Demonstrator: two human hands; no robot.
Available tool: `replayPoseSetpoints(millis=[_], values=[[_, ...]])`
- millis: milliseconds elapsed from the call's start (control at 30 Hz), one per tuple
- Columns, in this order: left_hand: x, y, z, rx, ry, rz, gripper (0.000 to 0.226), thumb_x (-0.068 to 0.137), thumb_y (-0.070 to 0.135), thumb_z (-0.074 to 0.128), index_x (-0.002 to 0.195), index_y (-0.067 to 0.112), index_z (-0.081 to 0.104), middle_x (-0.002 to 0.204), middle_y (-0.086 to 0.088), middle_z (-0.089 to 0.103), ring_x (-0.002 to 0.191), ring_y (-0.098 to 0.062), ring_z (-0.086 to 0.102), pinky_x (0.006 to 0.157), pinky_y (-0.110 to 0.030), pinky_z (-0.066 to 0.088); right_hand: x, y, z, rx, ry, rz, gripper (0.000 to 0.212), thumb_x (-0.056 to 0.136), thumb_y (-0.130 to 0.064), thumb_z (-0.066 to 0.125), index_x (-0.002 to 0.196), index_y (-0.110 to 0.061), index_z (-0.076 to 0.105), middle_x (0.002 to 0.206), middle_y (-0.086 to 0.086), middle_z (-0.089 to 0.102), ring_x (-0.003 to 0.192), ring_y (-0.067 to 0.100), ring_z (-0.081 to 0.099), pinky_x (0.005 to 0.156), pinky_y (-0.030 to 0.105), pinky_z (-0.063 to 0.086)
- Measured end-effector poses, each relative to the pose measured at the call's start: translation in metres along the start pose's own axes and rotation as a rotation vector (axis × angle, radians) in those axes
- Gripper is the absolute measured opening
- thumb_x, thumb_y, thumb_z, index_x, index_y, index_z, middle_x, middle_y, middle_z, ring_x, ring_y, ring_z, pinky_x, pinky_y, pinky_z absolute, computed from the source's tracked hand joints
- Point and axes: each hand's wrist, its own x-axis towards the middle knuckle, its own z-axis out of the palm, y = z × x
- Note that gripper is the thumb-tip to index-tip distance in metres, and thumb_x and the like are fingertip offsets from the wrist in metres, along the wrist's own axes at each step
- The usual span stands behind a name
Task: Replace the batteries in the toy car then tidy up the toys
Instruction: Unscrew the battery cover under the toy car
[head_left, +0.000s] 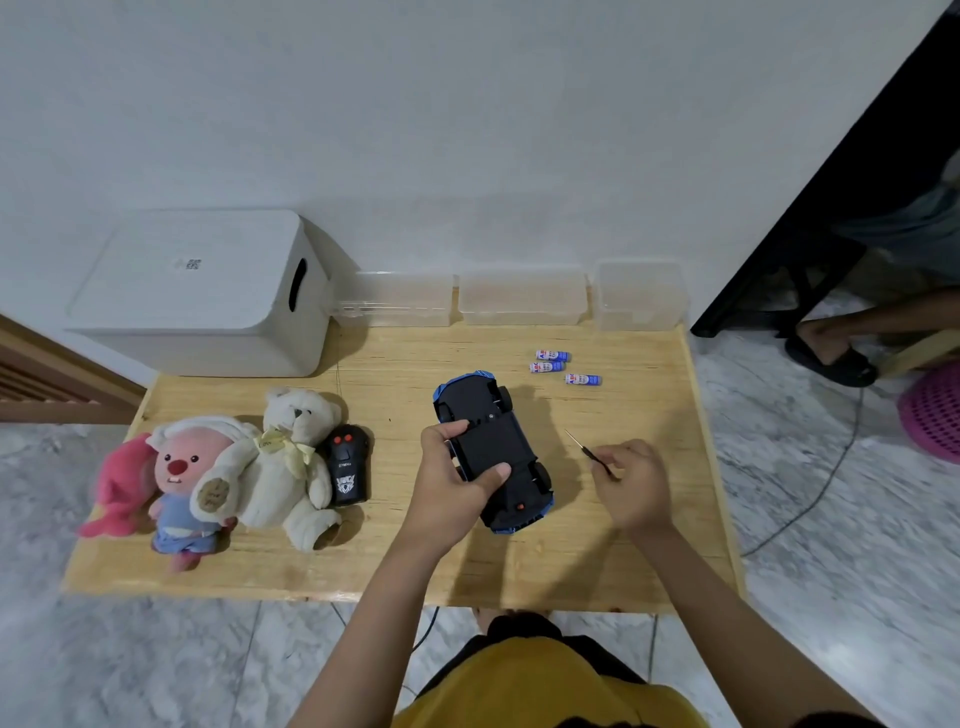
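Car (491, 447) flipped underside-up, clamped in left hand (452, 478); right hand (631, 480) pinches screwdriver (589, 454); next, probably tip into cover screw, batteries (563, 366) waiting far right.

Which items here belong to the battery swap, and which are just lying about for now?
In the job: toy car, upside down in the left hand; screwdriver in the right hand; three batteries.

Lying about: remote control, white teddy bear, pink plush, white storage box, clear containers.
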Motion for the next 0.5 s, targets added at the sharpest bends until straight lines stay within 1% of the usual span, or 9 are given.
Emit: replayPoseSetpoints(millis=[67, 133, 167, 200, 233, 300, 367, 433, 500], values=[[-0.002, -0.001, 0.0, -0.01, -0.007, 0.002, 0.05, 0.085, -0.005, 0.065, 0.117, 0.018, 0.034, 0.106, 0.006, 0.051, 0.09, -0.005, 0.057, 0.058, -0.009, 0.05, 0.001, -0.006, -0.005, 0.025, -0.033, 0.024, 0.02, 0.076, -0.006, 0.074, 0.096, -0.005, 0.073, 0.085, 0.0, 0.056, 0.085, 0.021, 0.061, 0.074, 0.025, 0.045], [-0.003, -0.002, 0.0, -0.004, -0.014, 0.011, 0.05, 0.084, -0.005, 0.065, 0.117, 0.018, 0.034, 0.106, 0.006, 0.051, 0.09, -0.005, 0.058, 0.059, -0.01, 0.051, 0.001, -0.023, -0.016, 0.125, -0.038, 0.047, 0.02, 0.079, -0.011, 0.073, 0.099, -0.01, 0.071, 0.092, 0.0, 0.057, 0.082, 0.011, 0.06, 0.076, 0.022, 0.047], [-0.003, -0.002, 0.001, -0.001, -0.017, 0.017, 0.05, 0.084, -0.005, 0.065, 0.116, 0.018, 0.034, 0.106, 0.005, 0.051, 0.09, -0.006, 0.058, 0.059, -0.01, 0.051, 0.001, -0.034, -0.022, 0.17, -0.024, 0.026, 0.019, 0.08, -0.013, 0.072, 0.099, -0.014, 0.072, 0.092, -0.003, 0.059, 0.079, 0.003, 0.059, 0.076, 0.016, 0.047], [-0.003, -0.002, 0.002, -0.001, -0.02, 0.025, 0.05, 0.084, -0.005, 0.065, 0.115, 0.019, 0.035, 0.106, 0.005, 0.051, 0.09, -0.006, 0.058, 0.059, -0.011, 0.052, 0.0, -0.048, -0.029, 0.198, -0.007, -0.018, 0.017, 0.081, -0.015, 0.072, 0.098, -0.017, 0.072, 0.091, -0.006, 0.06, 0.077, -0.001, 0.059, 0.073, 0.008, 0.045], [-0.002, -0.003, 0.003, -0.004, -0.02, 0.033, 0.05, 0.084, -0.006, 0.065, 0.114, 0.02, 0.035, 0.105, 0.004, 0.051, 0.09, -0.007, 0.058, 0.059, -0.011, 0.051, -0.001, -0.061, -0.034, 0.232, 0.01, -0.08, 0.015, 0.082, -0.014, 0.071, 0.096, -0.018, 0.072, 0.089, -0.007, 0.062, 0.076, -0.003, 0.059, 0.071, 0.005, 0.043], [-0.001, -0.004, 0.005, -0.014, -0.018, 0.053, 0.049, 0.083, -0.008, 0.064, 0.108, 0.024, 0.036, 0.106, 0.001, 0.05, 0.09, -0.008, 0.058, 0.059, -0.011, 0.051, -0.004, -0.084, -0.042, 0.305, 0.028, -0.238, 0.016, 0.081, -0.009, 0.07, 0.095, -0.016, 0.073, 0.085, -0.005, 0.065, 0.076, 0.0, 0.06, 0.07, 0.006, 0.044], [-0.001, -0.006, 0.007, -0.02, -0.02, 0.074, 0.05, 0.083, -0.008, 0.065, 0.103, 0.028, 0.037, 0.108, -0.002, 0.05, 0.092, -0.009, 0.058, 0.062, -0.014, 0.052, -0.007, -0.098, -0.045, 0.334, -0.033, -0.363, 0.02, 0.08, -0.005, 0.07, 0.098, -0.015, 0.073, 0.085, -0.002, 0.065, 0.077, 0.004, 0.06, 0.074, 0.01, 0.046], [0.0, -0.008, 0.007, 0.0, -0.013, 0.101, 0.051, 0.082, -0.007, 0.066, 0.101, 0.031, 0.037, 0.109, -0.004, 0.05, 0.095, -0.014, 0.058, 0.068, -0.019, 0.055, -0.006, -0.105, -0.044, 0.313, -0.161, -0.385, 0.025, 0.082, -0.01, 0.069, 0.105, -0.02, 0.071, 0.088, -0.006, 0.061, 0.082, 0.002, 0.059, 0.077, 0.011, 0.046], [0.0, -0.009, 0.008, 0.008, -0.012, 0.118, 0.052, 0.082, -0.006, 0.067, 0.102, 0.032, 0.038, 0.109, -0.005, 0.051, 0.101, -0.02, 0.058, 0.076, -0.027, 0.057, -0.005, -0.106, -0.041, 0.249, -0.253, -0.392, 0.029, 0.083, -0.018, 0.068, 0.112, -0.025, 0.068, 0.091, -0.017, 0.056, 0.086, 0.0, 0.058, 0.079, 0.014, 0.047]])
